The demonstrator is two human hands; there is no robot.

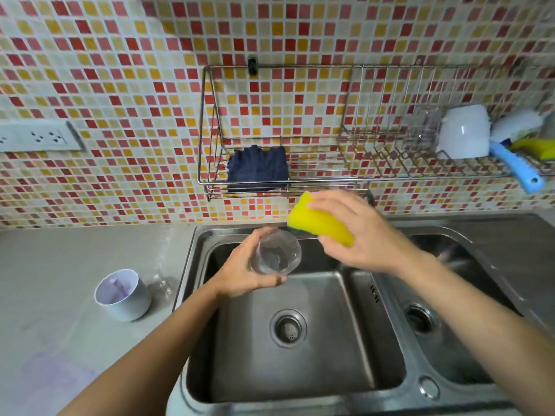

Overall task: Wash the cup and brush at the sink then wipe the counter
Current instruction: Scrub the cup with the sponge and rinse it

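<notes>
Closest in, both forearms are reaching out over the double sink [354,394], left basin mostly. The left hand [249,271] is wrapping around a clear glass cup [277,252], tilting it so the open mouth is facing up toward the camera, above the back of the left basin. The right hand [360,232] is gripping a yellow sponge [319,223], holding it just beside the cup's rim, not inside it yet as far as I can tell.

So I'd say the cup-washing step is underway and the scrub itself is just starting. Next move probably calls for pushing the sponge into the cup and twisting, while the left hand is keeping a firm hold since wet glass gets slippery.

Off to the left on the counter [60,265] a pale tub [123,295] is sitting with what might be the brush handle inside; too blurry to be sure. Further back, a dark blue cloth [256,168] is lying in the wire rack [354,175] on the tiled wall, probably handy for wiping the counter later. A white mug [464,132] is resting upside down at the rack's right end.
</notes>
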